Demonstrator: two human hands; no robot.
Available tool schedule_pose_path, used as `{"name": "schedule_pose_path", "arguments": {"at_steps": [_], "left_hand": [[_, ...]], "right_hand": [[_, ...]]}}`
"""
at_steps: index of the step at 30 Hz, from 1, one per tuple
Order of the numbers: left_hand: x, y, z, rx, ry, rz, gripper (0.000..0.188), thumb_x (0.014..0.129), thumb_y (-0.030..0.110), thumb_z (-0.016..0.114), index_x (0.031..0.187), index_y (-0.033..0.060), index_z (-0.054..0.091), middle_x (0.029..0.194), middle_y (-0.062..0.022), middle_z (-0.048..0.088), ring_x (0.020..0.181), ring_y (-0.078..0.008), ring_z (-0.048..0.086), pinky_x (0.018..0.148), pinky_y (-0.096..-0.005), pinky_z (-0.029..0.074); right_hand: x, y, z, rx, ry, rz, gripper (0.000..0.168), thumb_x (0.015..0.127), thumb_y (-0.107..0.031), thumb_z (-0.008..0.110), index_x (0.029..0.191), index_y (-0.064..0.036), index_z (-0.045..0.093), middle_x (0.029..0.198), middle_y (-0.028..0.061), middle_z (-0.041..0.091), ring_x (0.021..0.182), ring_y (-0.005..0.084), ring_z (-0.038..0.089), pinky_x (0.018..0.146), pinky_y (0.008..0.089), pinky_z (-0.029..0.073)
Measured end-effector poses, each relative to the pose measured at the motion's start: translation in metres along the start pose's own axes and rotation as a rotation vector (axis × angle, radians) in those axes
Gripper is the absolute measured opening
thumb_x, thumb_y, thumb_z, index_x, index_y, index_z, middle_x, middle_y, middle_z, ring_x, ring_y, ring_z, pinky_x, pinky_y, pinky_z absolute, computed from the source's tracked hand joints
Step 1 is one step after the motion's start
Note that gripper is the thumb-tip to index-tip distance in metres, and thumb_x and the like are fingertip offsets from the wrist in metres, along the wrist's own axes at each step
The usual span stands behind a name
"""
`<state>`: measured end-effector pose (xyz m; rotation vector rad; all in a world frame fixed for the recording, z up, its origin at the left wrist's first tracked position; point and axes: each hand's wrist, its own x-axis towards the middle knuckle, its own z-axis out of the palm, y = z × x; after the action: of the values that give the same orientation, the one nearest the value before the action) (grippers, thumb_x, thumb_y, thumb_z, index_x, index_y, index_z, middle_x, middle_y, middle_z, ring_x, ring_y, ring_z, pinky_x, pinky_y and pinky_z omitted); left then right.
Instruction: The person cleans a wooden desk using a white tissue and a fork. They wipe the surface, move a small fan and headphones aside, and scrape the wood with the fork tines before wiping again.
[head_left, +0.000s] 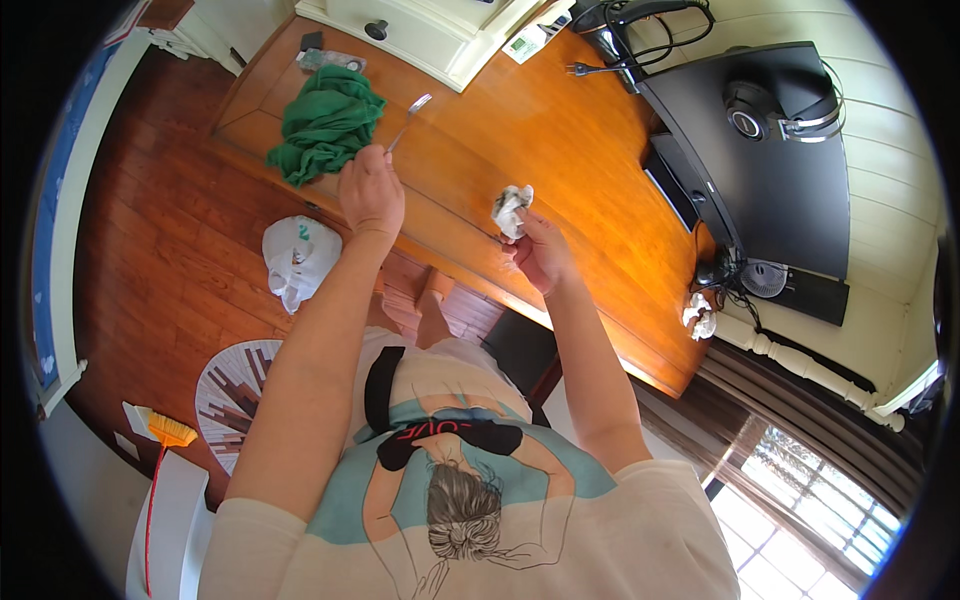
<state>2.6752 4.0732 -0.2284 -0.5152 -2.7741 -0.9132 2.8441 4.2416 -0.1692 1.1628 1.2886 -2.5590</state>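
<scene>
My left hand (373, 191) grips the handle of a metal fork (409, 120), its tines pointing away from me above the wooden desk (465, 142). Just left of that hand lies a crumpled green cloth (330, 120) on the desk. In my right hand (541, 251) is a crumpled white tissue (513, 211) with dark smudges, pinched between thumb and fingers over the desk's near part. The palm side of my left hand is hidden.
A monitor (757, 172) with headphones (746, 112) hung on it stands at right. More crumpled tissues (700, 316) lie near the desk's right end. On the floor are a white plastic bag (300, 259) and a broom (171, 430). A corded appliance (600, 34) sits at the back.
</scene>
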Motion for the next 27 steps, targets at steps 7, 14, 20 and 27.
{"name": "schedule_pose_path", "arguments": {"at_steps": [7,14,20,27], "left_hand": [[0.0,0.003,-0.001,0.003,-0.006,-0.018,0.012,0.087,0.02,0.052,0.087,0.0082,0.053,0.08,-0.0111,0.058,0.076,-0.0336,0.053,0.067,-0.0452,0.042],[0.0,0.002,0.001,0.03,0.044,0.052,0.009,0.085,0.016,0.055,0.088,0.0092,0.05,0.078,-0.0084,0.059,0.072,-0.0307,0.053,0.066,-0.0424,0.043],[0.001,0.001,-0.001,0.031,0.044,0.055,0.008,0.085,0.015,0.054,0.087,0.0083,0.05,0.079,-0.0089,0.059,0.073,-0.0311,0.053,0.067,-0.0419,0.043],[-0.003,0.001,0.001,0.004,-0.003,0.039,0.012,0.088,0.019,0.05,0.09,0.0071,0.052,0.081,-0.0118,0.059,0.076,-0.0339,0.053,0.068,-0.0449,0.041]], "right_hand": [[0.002,-0.006,-0.001,-0.002,0.042,0.053,0.015,0.087,-0.016,0.058,0.091,-0.001,0.059,0.084,0.0036,0.061,0.064,0.013,0.052,0.053,0.025,0.041],[0.022,0.031,0.005,-1.38,0.324,-0.777,0.011,0.074,-0.008,0.065,0.079,-0.004,0.056,0.077,0.0102,0.059,0.066,0.0289,0.057,0.057,0.0383,0.046],[0.019,0.036,0.033,-1.468,0.084,-0.798,0.013,0.075,-0.01,0.062,0.079,-0.006,0.05,0.076,0.0138,0.054,0.072,0.0347,0.056,0.06,0.0423,0.047],[0.057,0.037,0.034,-1.643,0.184,-0.7,0.011,0.077,-0.011,0.058,0.085,-0.005,0.054,0.081,0.0152,0.057,0.078,0.0355,0.058,0.066,0.0458,0.048]]}}
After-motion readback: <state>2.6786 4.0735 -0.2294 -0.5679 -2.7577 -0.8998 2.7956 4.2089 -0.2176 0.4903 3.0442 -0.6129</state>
